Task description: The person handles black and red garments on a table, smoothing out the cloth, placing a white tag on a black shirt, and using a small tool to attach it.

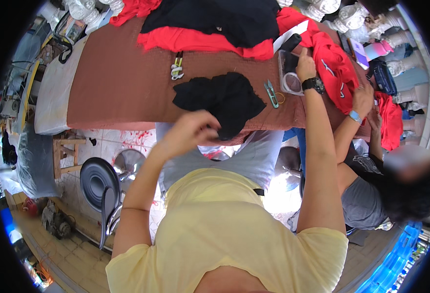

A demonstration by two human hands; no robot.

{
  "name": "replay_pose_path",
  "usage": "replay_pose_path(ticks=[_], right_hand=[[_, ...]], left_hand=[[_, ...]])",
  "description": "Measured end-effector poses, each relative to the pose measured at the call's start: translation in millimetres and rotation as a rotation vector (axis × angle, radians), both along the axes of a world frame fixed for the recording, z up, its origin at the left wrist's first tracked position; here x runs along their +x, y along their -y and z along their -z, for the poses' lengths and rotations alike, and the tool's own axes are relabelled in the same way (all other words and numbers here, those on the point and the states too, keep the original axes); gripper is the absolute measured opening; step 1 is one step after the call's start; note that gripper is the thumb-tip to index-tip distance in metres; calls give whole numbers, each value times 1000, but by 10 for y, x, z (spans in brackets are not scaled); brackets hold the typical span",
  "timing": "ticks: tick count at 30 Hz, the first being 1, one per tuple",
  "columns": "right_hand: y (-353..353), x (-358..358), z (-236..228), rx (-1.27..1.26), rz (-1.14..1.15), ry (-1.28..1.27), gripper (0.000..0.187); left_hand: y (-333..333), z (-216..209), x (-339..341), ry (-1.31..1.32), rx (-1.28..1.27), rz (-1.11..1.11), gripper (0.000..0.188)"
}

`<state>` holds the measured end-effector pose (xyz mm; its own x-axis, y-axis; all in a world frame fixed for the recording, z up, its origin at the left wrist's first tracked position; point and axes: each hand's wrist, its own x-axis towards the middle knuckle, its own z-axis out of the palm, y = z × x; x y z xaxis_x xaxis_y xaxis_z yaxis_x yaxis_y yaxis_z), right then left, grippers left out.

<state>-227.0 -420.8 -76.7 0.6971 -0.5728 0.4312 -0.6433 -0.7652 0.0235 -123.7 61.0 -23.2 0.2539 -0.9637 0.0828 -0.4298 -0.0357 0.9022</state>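
Brown quilted cover (112,83) ran over the worktable, its left stretch giving open room. Next rightward, a yellow-and-white small tool (177,67) lay farther back. Left hand (190,130) hung over the near edge, fingers loosely curled and slightly blurred, nothing seen between them; contact with cloth couldn't be told. Black cloth (222,95) lay crumpled at table centre, just ahead and right of that hand, wider side to side, with a lobe dropping to the near edge. Left hand was clearly the nearer one to it. Green snips (272,95) lay between cloth and tray, roughly pointing away from the person. Clear tray (281,78) came next, long axis running near to far, a black roll (290,62) inside. Right hand (305,67) was at its right rim, index finger extended; grip couldn't be told. Key relation, as judged: tray just left of right hand, cloth farther left. Red garment (329,63) and a co-worker's hand (364,100) crowded the right, so leftward looked the roomier way.
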Motion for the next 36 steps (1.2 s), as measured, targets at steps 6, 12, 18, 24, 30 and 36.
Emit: replay_pose_path(ticks=[6,12,18,24,30,36], right_hand=[[-1220,-101,-532,-55,-322,242,30],[-2893,-56,-300,822,-629,343,40],[-2664,11,-433,1000,-596,278,11],[-2146,114,-1123,1393,-800,501,10],[-1852,449,-1011,1606,-658,918,20],[-1956,523,0,1322,-564,225,63]], left_hand=[[-125,0,598,365,-100,-466,34],[233,372,728,516,-137,-252,29],[99,-102,971,-45,-128,-405,14],[-175,-755,1289,-497,-427,-566,31],[-434,-867,1772,-1037,-672,-683,57],[-484,11,1641,-1114,-101,-266,76]])
